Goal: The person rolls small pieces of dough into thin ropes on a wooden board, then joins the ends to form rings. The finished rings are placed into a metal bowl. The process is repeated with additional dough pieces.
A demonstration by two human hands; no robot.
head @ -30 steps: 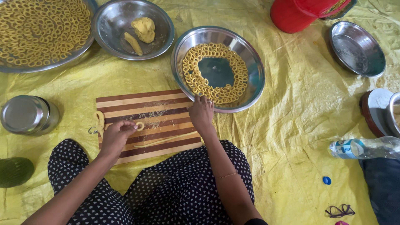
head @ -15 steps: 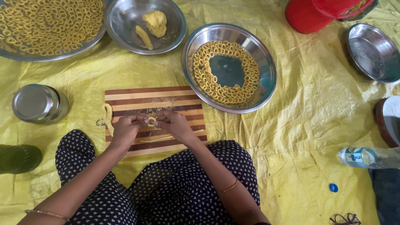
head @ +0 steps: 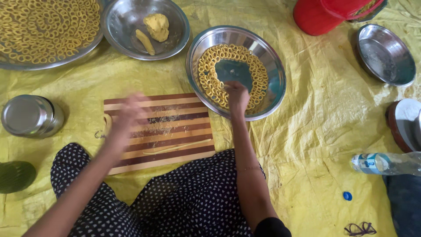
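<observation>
The right hand (head: pixel 237 94) rests inside the steel plate (head: pixel 274 98) just beyond the striped chopping board (head: pixel 184 151), fingers curled down onto the near part of a band of dough rings (head: pixel 210 83); whether it grips a ring or merely touches the row cannot be told. The rings run around the plate in a nearly closed band, the centre being bare metal, so this plate appears partly filled. The left hand (head: pixel 127 116) is blurred over the board's left part; whether it is open or closed cannot be told. A thin rolled dough strip (head: pixel 177 147) lies on the board's near side, not yet formed into a ring.

Far left, a large tray (head: pixel 57 63) is crowded with finished rings. Beside it a steel bowl (head: pixel 175 44) holds a dough lump (head: pixel 157 25) and one rolled piece, judged to be stock left to shape. An empty steel dish (head: pixel 405 74) sits far right. Everything lies on a yellow sheet (head: pixel 329 131) on the floor.
</observation>
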